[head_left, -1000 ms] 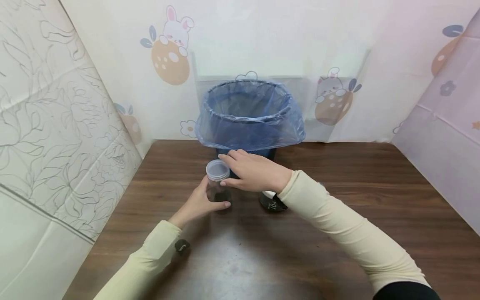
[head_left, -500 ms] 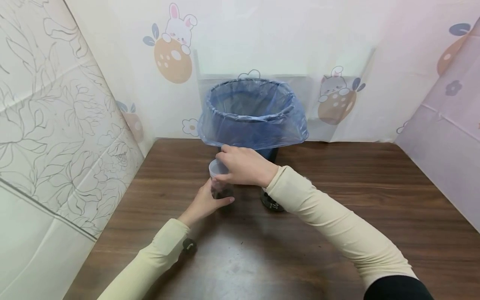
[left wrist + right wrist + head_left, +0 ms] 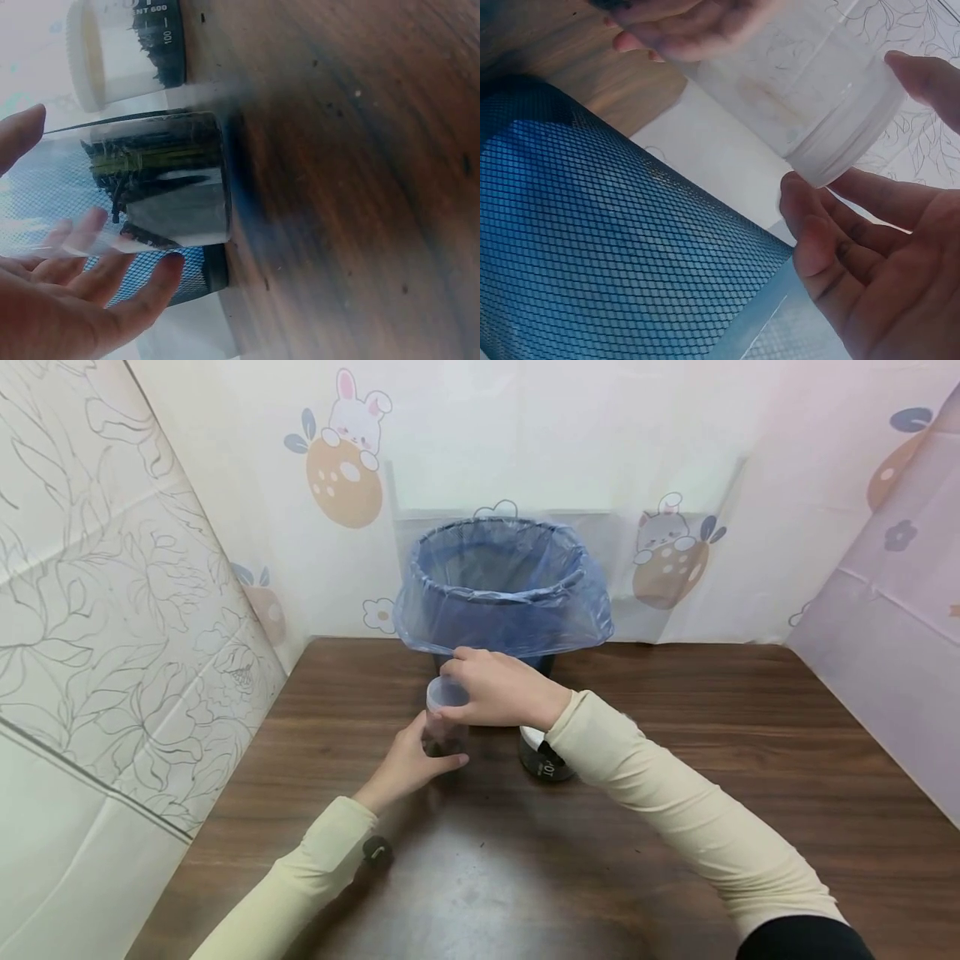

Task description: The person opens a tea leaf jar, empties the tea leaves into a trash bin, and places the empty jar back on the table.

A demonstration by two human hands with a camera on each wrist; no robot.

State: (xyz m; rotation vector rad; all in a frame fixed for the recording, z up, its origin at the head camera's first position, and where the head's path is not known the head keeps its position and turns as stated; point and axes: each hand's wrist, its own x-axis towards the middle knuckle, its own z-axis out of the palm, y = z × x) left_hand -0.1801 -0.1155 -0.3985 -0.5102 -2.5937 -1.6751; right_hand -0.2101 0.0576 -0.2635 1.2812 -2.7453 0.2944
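A tall clear plastic jar [image 3: 161, 172] stands on the table with dark, dried leaf-like bits in its bottom. My left hand [image 3: 408, 764] grips it low, with the thumb on the near side and the fingers behind. Over the top, my right hand [image 3: 502, 689] holds the jar's translucent lid [image 3: 847, 142] by its rim, between thumb and fingers. The lid sits on the jar's mouth. To the right, partly under my right forearm, stands a short clear container [image 3: 545, 764] with black print and a white top; dark bits show in it in the left wrist view.
Right behind the jar stands a blue mesh bin [image 3: 630, 225] lined with a blue plastic bag [image 3: 502, 618]. A small dark object [image 3: 377, 852] shows beside my left cuff. Patterned sheets cover the walls around the brown wooden table [image 3: 675, 693].
My right hand has come from beside the jar's lid onto its rim and closed on it. The jar has shifted slightly right. My left hand keeps its grip.
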